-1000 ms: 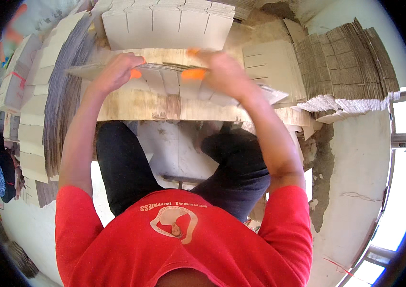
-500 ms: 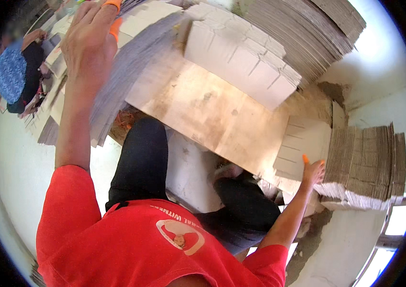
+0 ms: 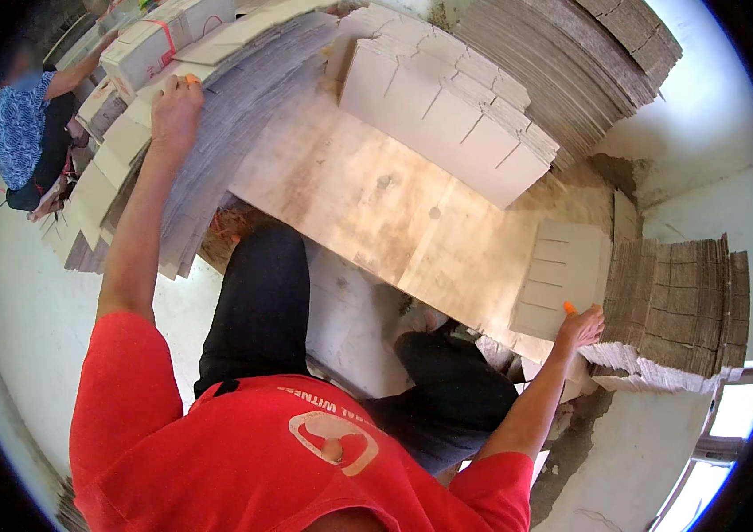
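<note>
"What sits nearest the worker's head?"

"The red shirt (image 3: 208, 452), then dark trousers (image 3: 257, 301), knees apart by a wooden board (image 3: 367, 195)."

"And the right hand (image 3: 582, 326)?"

"Down at the near corner of a slotted sheet (image 3: 562, 275), which lies pale and flat on the board's right end, slits running in from its left edge. The thumb stands off from the fingers and wears an orange tip (image 3: 569, 307). The fingers bunch against the right stack (image 3: 682, 306), brown cardboard just beside that sheet. Whether they pinch a piece, I can't tell from here."

"The left hand (image 3: 177, 111)?"

"Farther out, over the top of the left stack (image 3: 243, 142), the long one with fanned grey edges. Its fingers are curled under, with a bit of orange showing at the end. I can't see if they grip any cardboard."

"So the hands are well apart."

"Yes, with the board between them. Across its far side an upright pack (image 3: 438, 120) of slotted cardboard stands on edge, and behind that leans a bigger brown pile (image 3: 554, 71)."

"Past the left hand?"

"A whitish box (image 3: 150, 49) with a red band, and beyond it a co-worker in a blue patterned top (image 3: 17, 129). Off to the right there's a pale wall (image 3: 704, 168) and a bright window (image 3: 740, 408)."
</note>
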`<state>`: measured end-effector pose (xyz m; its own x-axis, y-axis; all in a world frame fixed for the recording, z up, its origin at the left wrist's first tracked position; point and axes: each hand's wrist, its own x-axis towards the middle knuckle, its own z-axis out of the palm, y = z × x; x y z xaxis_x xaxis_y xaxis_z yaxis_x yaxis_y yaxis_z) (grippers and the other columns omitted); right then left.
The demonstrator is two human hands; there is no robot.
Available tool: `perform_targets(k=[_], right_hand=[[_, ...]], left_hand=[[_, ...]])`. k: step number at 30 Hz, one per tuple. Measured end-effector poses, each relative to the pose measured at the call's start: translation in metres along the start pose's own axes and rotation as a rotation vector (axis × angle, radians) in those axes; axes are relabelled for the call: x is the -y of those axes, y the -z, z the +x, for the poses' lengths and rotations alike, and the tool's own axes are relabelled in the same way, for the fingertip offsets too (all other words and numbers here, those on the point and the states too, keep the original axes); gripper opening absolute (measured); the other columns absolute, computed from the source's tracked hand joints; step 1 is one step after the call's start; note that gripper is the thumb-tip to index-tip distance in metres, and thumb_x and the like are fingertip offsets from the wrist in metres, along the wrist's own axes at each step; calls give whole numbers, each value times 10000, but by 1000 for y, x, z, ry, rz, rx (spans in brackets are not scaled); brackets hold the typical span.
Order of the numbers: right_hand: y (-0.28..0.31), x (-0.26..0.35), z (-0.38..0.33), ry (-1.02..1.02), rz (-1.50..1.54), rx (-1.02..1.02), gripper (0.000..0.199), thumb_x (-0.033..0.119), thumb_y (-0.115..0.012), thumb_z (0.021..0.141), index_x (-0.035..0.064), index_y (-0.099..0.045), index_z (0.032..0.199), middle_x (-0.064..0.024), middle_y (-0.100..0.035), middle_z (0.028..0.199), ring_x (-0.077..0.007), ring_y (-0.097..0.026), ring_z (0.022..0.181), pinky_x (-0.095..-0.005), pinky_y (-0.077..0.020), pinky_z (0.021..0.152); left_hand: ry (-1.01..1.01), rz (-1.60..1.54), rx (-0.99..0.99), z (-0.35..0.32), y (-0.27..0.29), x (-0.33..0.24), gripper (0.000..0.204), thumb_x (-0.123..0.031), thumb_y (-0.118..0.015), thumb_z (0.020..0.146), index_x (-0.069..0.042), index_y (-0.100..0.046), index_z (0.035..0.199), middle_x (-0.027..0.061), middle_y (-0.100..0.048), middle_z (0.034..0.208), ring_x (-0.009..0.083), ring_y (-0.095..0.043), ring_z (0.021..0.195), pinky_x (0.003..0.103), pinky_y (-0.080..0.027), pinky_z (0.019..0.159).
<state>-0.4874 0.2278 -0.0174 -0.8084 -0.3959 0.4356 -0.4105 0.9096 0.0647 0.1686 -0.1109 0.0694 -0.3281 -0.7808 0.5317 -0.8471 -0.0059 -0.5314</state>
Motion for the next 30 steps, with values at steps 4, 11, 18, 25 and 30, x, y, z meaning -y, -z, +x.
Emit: perform_targets(k=[4, 11, 18, 25, 30], right_hand=[[-7, -7, 3, 22, 92, -61, 564, 380, -801, 630, 74, -573, 1046, -127, -611, 1068, -324, -542, 1028, -454, -422, 845], [-17, -35, 37, 100, 370, -30, 383, 340, -781, 701, -7, -621, 729, -158, -626, 675, -336, -534, 618, -419, -427, 593], [28, -18, 33, -59, 730, -266, 333, 320, -720, 792, 14, -606, 730, -186, -600, 639, -297, -468, 517, -409, -413, 526], [60, 8, 27, -33, 419, -212, 357, 368, -659, 835, 21, -610, 767, -231, -612, 697, -404, -567, 611, -480, -438, 557], [40, 18, 30, -56, 514, -129, 373, 313, -680, 820, -5, -548, 677, -210, -560, 621, -323, -569, 580, -440, -442, 560]], left_hand=[[-37, -101, 94, -11, -13, -9, 345, -183, -594, 812, 3, -550, 1099, 82, -622, 981, 222, -563, 959, 359, -470, 723], [-28, -253, 208, -13, -18, -1, 468, -347, -586, 849, -14, -514, 1170, 107, -612, 1039, 255, -532, 1077, 429, -437, 794], [3, -338, 52, -31, -34, 11, 453, -267, -641, 823, -30, -510, 1186, 132, -607, 1052, 283, -551, 1051, 431, -431, 834], [-136, -712, -109, 15, 32, -88, 417, -252, -661, 805, -37, -569, 1151, 133, -631, 1064, 306, -597, 965, 414, -454, 826], [-360, -1138, -66, 66, 84, -229, 438, -199, -672, 804, -35, -568, 1197, 144, -586, 1201, 305, -535, 1099, 374, -421, 945]])
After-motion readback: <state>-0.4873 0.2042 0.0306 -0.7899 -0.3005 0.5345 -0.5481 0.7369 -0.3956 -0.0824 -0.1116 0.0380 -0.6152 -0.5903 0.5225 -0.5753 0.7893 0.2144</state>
